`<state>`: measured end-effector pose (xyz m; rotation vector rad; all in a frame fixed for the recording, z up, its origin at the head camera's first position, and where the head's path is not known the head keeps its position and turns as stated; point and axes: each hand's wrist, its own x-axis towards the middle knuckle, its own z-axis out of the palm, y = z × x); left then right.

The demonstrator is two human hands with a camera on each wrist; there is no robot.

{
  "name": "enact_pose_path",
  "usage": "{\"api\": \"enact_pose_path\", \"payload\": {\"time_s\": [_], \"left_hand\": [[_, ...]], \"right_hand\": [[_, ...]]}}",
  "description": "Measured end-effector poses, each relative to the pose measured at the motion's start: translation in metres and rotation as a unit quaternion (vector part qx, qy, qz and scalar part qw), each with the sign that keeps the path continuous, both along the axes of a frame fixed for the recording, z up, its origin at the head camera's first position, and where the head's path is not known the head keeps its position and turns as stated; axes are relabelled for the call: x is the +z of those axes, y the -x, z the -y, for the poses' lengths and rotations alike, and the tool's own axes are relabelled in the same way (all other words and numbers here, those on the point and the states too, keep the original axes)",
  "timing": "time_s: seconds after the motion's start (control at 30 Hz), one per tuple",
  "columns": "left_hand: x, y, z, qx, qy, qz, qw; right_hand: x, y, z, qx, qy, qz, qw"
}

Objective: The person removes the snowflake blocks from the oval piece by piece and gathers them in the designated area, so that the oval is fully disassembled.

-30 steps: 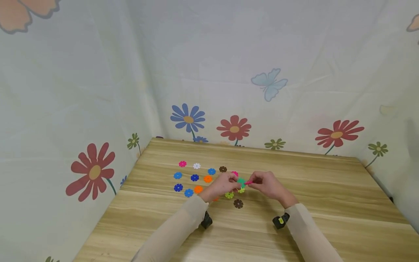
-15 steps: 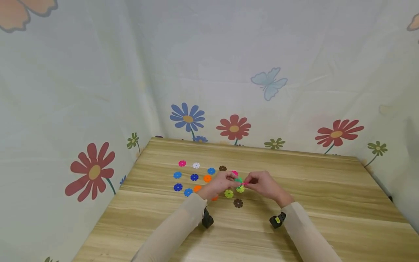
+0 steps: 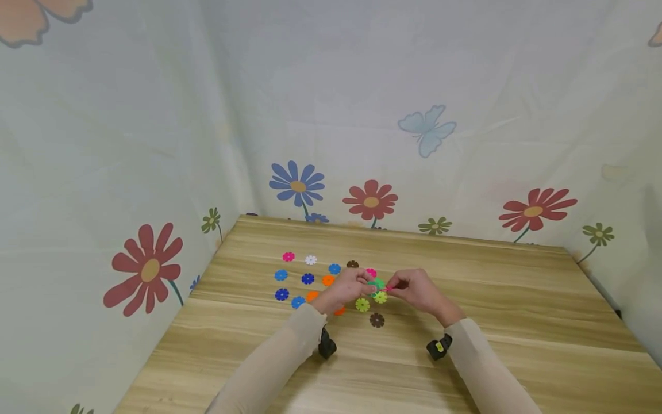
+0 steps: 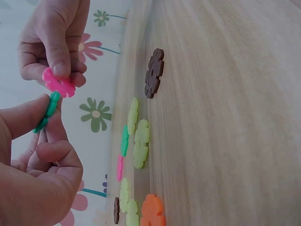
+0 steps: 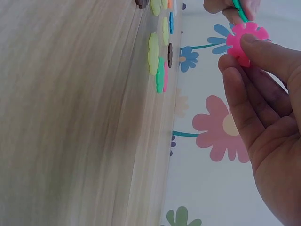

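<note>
My left hand (image 3: 349, 288) pinches a green notched flower disc (image 4: 48, 112) between thumb and fingers, edge-on in the left wrist view. Between the thumb and index finger of my right hand (image 3: 420, 290) is a pink notched flower disc (image 5: 245, 41). The two discs meet at their rims, set at an angle to each other, and both hands hold them above the table. Beneath and beside the hands, a yellow-green disc (image 3: 362, 305) and a brown disc (image 3: 377, 319) lie flat on the wood.
Several loose discs lie left of the hands, among them a white disc (image 3: 311, 260), a dark blue disc (image 3: 281, 294) and an orange disc (image 3: 328, 280). The wooden table (image 3: 517, 299) backs onto a flower-printed cloth (image 3: 465, 172).
The right hand has moved slightly left, bringing the pink disc against the green disc's edge. The left hand keeps its pinch and has barely shifted.
</note>
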<state>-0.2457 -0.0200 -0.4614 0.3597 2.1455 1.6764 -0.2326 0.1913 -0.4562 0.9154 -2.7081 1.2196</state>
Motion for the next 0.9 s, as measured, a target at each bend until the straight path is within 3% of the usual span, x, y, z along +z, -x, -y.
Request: {"api": "enact_pose_path", "payload": {"time_s": [0.2,0.4,0.67,0.9], "left_hand": [[0.002,-0.002,0.001,-0.007,-0.002,-0.001,1.0],[0.0,-0.006,0.012,-0.048,-0.004,-0.008,0.9988],[-0.003,-0.015,0.033,-0.072,0.07,-0.035,0.9944],[-0.005,-0.024,0.046,-0.113,0.138,-0.08,0.9808]], "right_hand": [[0.002,-0.001,-0.001,-0.003,-0.003,0.003,1.0],[-0.001,-0.004,-0.005,-0.023,-0.01,0.018,0.9995],[-0.004,-0.005,-0.016,-0.05,-0.022,0.021,0.9983],[-0.003,-0.003,-0.025,-0.055,-0.038,0.044,0.9968]]}}
